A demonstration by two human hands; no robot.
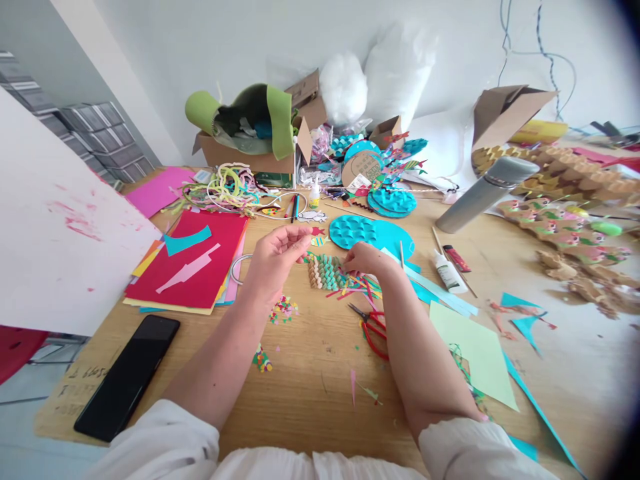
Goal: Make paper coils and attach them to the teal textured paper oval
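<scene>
My left hand [284, 257] is raised over the table with thumb and fingertips pinched together; whatever is between them, if anything, is too small to make out. My right hand [367, 259] is closed, fingers pointing down at the right end of a row of curled paper strips [327, 272] in tan, teal and green. Its fingertips are partly hidden, so what they hold does not show. Loose coloured paper strips [357, 285] lie just below that hand. Red-handled scissors [373, 330] rest beside my right forearm. Beyond the hands lies a blue oval piece with scalloped paper [370, 235].
Red paper sheets [187, 267] and a black phone [127, 377] lie at left. Small paper bits [284, 309] are scattered in the middle. A glue bottle [447, 272], pale green paper [473, 353] and a grey flask [485, 193] are at right. Boxes [250, 160] stand behind.
</scene>
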